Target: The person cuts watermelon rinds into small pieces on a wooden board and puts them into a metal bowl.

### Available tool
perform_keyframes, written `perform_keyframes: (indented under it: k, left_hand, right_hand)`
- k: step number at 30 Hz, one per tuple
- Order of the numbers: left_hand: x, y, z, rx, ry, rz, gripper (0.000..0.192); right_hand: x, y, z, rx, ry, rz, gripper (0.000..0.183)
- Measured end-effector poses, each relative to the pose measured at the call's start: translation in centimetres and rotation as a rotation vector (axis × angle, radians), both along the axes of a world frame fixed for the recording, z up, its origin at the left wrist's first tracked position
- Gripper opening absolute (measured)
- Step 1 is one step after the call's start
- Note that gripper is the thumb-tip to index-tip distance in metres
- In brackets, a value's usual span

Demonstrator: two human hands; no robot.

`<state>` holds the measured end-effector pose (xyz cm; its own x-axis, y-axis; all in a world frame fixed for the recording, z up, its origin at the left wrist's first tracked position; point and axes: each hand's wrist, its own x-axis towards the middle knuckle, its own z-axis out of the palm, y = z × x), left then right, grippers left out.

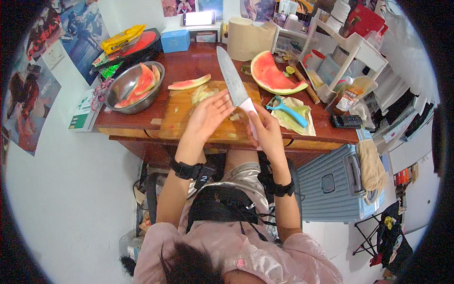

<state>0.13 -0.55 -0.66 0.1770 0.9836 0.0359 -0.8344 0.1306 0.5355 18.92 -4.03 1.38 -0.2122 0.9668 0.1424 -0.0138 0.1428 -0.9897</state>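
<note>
My right hand grips the white handle of a kitchen knife, its broad blade raised and slanting up to the left. Beside the blade, my left hand is spread, palm up, with nothing held in it. Both are above a wooden cutting board bearing pale sliced pieces. A thin watermelon rind strip lies across the board's back left edge. To the right are a large hollowed watermelon piece and a blue peeler on a cloth or paper with green peelings.
A steel bowl with watermelon rinds stands at the left. Behind are a blue box, a large paper roll and a lit phone. A white rack, a bottle and a black remote are on the right.
</note>
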Motion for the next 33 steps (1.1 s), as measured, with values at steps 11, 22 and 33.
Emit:
perform_keyframes:
  k: [11, 22, 33]
  left_hand:
    - [-0.8, -1.2, 1.2, 0.19, 0.535, 0.225, 0.042]
    - [-1.1, -0.2, -0.3, 0.583, 1.7, 0.851, 0.039]
    - [-0.2, -1.2, 1.4, 0.602, 1.63, 0.813, 0.033]
  right_hand:
    - [0.4, 0.2, -0.3, 0.03, 0.033, -0.048, 0.037]
    - [0.4, -0.2, -0.3, 0.028, -0.007, -0.025, 0.039]
    - [1.0, -0.7, -0.3, 0.04, -0.045, -0.075, 0.035]
